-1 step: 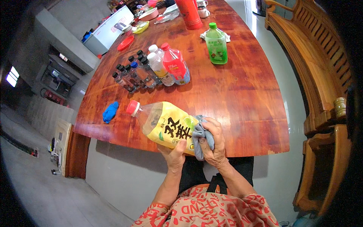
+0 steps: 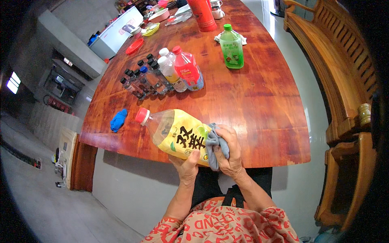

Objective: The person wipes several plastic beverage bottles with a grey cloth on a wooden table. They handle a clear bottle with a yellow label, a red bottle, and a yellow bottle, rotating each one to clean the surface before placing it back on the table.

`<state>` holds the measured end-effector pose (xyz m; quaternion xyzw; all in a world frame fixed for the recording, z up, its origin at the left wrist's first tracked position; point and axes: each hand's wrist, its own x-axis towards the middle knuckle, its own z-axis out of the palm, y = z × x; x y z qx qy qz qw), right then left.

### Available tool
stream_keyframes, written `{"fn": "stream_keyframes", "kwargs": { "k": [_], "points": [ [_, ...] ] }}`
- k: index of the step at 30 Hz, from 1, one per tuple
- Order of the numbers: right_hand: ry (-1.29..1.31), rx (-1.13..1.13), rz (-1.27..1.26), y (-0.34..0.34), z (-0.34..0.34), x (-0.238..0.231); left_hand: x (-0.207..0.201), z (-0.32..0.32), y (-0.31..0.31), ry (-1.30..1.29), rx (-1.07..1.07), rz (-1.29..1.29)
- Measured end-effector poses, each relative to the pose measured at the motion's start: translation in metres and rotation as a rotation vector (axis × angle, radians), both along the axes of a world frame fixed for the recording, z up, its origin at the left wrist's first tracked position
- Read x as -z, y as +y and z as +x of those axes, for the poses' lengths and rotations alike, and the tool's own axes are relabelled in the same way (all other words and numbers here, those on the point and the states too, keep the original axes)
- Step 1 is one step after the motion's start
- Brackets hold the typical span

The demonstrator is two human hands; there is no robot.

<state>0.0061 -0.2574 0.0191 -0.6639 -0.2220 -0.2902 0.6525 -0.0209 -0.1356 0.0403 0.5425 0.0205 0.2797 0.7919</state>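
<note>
A large clear plastic bottle (image 2: 184,135) with a yellow label and a red cap lies tilted in front of me, its cap toward the left. My left hand (image 2: 187,166) is wrapped round its lower side, thumb on the label. With closed fingers, my right hand (image 2: 231,150) presses a bunched grey-blue cloth (image 2: 216,145) against the bottle's base end; the cloth partly covers that end. Left of the bottle, a crumpled blue cloth (image 2: 118,120) lies on the reddish-brown wooden table (image 2: 259,121).
Farther back stand several small dark-capped bottles (image 2: 137,83), white-capped bottles (image 2: 172,75) and a pink-red bottle (image 2: 188,69). A green bottle (image 2: 232,48) stands to the right, beside a white cloth (image 2: 244,39). A red thermos (image 2: 202,16) is at the back; a wooden bench (image 2: 336,60) lines the right.
</note>
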Motion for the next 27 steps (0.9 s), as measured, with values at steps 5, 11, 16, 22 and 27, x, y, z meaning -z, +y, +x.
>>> {"fn": "stream_keyframes", "kwargs": {
  "k": [5, 11, 16, 22, 27],
  "points": [
    [0.412, -0.342, 0.073, -0.019, 0.015, -0.033, 0.001, -0.008, 0.001, 0.035, 0.089, 0.029],
    [0.177, -0.245, -0.034, -0.021, 0.007, -0.05, 0.022, -0.011, 0.007, 0.028, 0.224, -0.017],
    [-0.3, 0.043, -0.146, -0.01, -0.011, -0.043, 0.022, -0.009, 0.01, -0.003, 0.203, 0.372],
    [-0.155, -0.166, -0.023, -0.016, -0.007, -0.057, 0.04, -0.018, 0.027, 0.057, 0.402, 0.322],
    [0.09, -0.472, 0.119, -0.025, 0.008, -0.062, 0.038, -0.028, 0.022, 0.149, 0.501, 0.137]
  ]
}}
